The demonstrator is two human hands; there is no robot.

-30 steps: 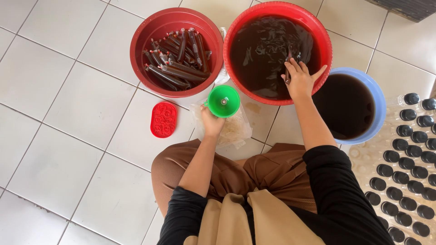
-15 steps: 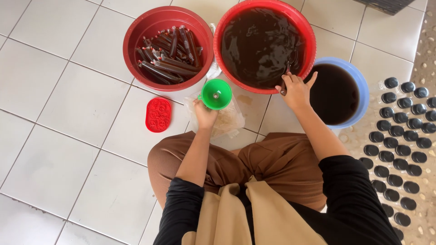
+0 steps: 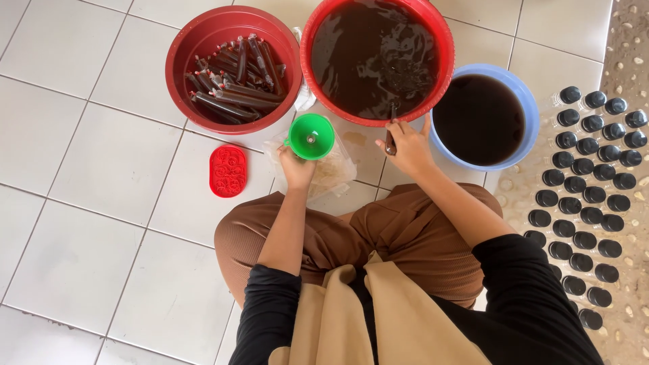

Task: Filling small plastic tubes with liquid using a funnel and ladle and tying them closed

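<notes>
My left hand holds a green funnel upright just above a clear plastic bag on the floor. At the near rim of the large red basin of dark liquid, my right hand grips a thin dark handle. The handle's far end dips into the liquid, so I cannot tell what kind of utensil it is. I sit on the tiles with my knees right behind both hands.
A smaller red basin at the left holds several filled dark tubes. A blue basin of dark liquid stands at the right. Rows of black-capped bottles line the right side. A flat red lid lies on the tiles.
My right hand has drawn back from over the dark liquid to the basin's near rim. My left hand keeps the funnel in about the same place.
</notes>
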